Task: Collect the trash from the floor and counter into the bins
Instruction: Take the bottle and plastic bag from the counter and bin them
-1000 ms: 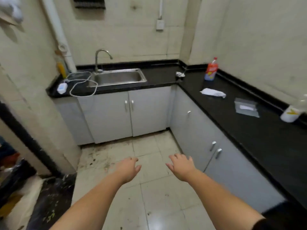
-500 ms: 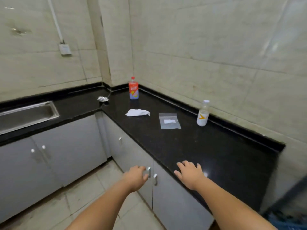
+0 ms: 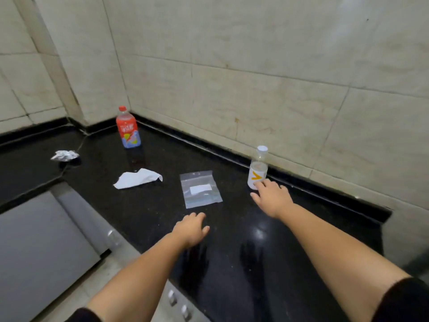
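On the black counter (image 3: 148,212) lie a clear zip bag (image 3: 200,189), a crumpled white tissue (image 3: 137,178) and a ball of foil (image 3: 65,155). A red-labelled bottle (image 3: 128,129) stands in the corner. A small clear bottle with a white cap and orange mark (image 3: 258,168) stands by the back wall. My right hand (image 3: 272,197) reaches out with fingers apart, its fingertips at the base of the small bottle. My left hand (image 3: 191,228) hovers open just in front of the zip bag, holding nothing.
Tiled walls rise behind the counter, which ends at the right (image 3: 385,214). Grey cabinet doors (image 3: 41,247) with metal handles (image 3: 177,303) run below the counter's front edge. A strip of tiled floor (image 3: 111,270) shows between them.
The view has swung right and closer to the counter. Both hands moved forward over the counter, the right up to the small bottle, the left near the zip bag.
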Available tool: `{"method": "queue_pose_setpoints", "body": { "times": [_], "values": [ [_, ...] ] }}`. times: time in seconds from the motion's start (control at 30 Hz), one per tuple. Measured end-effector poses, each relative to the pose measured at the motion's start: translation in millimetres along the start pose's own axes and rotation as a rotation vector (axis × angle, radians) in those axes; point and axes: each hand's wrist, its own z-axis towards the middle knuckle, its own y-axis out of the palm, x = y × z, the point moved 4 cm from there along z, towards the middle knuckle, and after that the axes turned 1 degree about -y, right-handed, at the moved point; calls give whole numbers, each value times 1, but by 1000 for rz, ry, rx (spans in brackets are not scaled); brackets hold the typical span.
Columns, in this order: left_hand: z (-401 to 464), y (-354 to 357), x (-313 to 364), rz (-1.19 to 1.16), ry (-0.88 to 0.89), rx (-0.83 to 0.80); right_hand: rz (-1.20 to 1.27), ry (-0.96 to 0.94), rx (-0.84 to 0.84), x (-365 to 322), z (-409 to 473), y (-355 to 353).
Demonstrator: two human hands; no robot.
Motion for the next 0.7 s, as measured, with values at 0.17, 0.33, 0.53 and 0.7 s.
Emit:
{"method": "queue_pose_setpoints", "body": {
  "times": [0.17, 0.33, 0.53, 0.7],
  "values": [
    [100, -23, -21, 41, 57, -85, 81, 150, 108, 14, 101, -29],
    [172, -29, -40, 171, 116, -139, 127, 266, 98, 27, 174, -30],
    [214, -15, -52, 229, 114, -171, -77, 294, 104, 33, 187, -4],
    [218, -17, -38, 230, 56, -156, -53, 328, 161, 38, 177, -6]
  ]
}}
